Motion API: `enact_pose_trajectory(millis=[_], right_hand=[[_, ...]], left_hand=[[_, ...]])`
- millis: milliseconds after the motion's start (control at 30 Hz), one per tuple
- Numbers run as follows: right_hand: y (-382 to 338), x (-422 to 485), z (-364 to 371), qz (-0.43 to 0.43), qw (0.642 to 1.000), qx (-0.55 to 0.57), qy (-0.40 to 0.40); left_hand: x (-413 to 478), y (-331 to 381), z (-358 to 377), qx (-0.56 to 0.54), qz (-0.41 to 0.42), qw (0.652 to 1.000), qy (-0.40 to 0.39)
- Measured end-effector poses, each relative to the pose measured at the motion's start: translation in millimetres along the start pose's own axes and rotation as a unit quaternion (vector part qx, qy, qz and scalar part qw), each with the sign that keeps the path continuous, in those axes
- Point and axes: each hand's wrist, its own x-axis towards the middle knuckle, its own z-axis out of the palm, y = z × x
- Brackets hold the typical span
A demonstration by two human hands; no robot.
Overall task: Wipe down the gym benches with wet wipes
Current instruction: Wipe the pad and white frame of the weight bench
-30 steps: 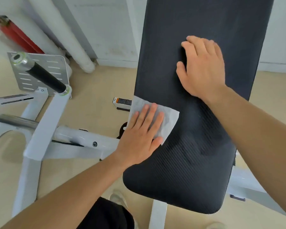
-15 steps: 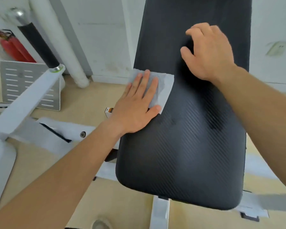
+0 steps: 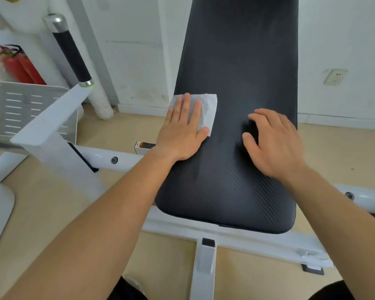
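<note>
As the head camera looks down over both forearms, the left hand [image 3: 182, 131] lies flat on the wet wipe [image 3: 206, 111], with the fingers straight and close together. It pinches nothing; it only presses the sheet against the bench pad [image 3: 236, 61]. The wipe sits at the left edge of the pad, about halfway up the part we can see, and one corner seems to reach over the edge. A flat palm is sensible here, I think — it spreads the pressure so the whole sheet rubs the surface and does not bunch up. The right hand [image 3: 273, 144] rests on the pad nearby, toward the right edge and apart from the wipe. Its fingers are loosely bent and it has hold of nothing. My judgement is that it steadies the inclined pad, or the person's own weight, while the other hand wipes.

Some things are not clear. The top of the pad is cut off by the picture, so I cannot say how much is left to wipe. Faint darker patches near the hands may be moisture, but the ribbed texture makes this uncertain. Beside the left wrist a small box [image 3: 142, 146] on the floor is half hidden — its label is too small to read. The white frame [image 3: 117, 158] goes partly behind the arms, and a red fire extinguisher [image 3: 20, 66] at the far left is blurred.
</note>
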Motion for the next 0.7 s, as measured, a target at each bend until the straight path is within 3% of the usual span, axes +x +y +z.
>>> enact_pose_trajectory(millis=[167, 433, 533, 700], right_hand=[[-2.0, -43.2, 7.6, 0.013, 0.999, 0.024, 0.020], [-7.2, -98.7, 17.8, -0.033, 0.998, 0.047, 0.011], [5.0, -102.4, 16.1, -0.038, 0.998, 0.053, 0.016], [30.1, -93.0, 16.9, -0.020, 0.998, 0.047, 0.027]], left_hand=[[-114.2, 6.3, 48.1, 0.042, 0.075, 0.996, 0.007], [-187.9, 6.1, 61.0, 0.056, 0.113, 0.992, -0.016], [-165.0, 11.7, 52.0, 0.010, 0.084, 0.995, -0.043], [-67.6, 34.7, 28.5, 0.018, 0.040, 0.999, -0.021]])
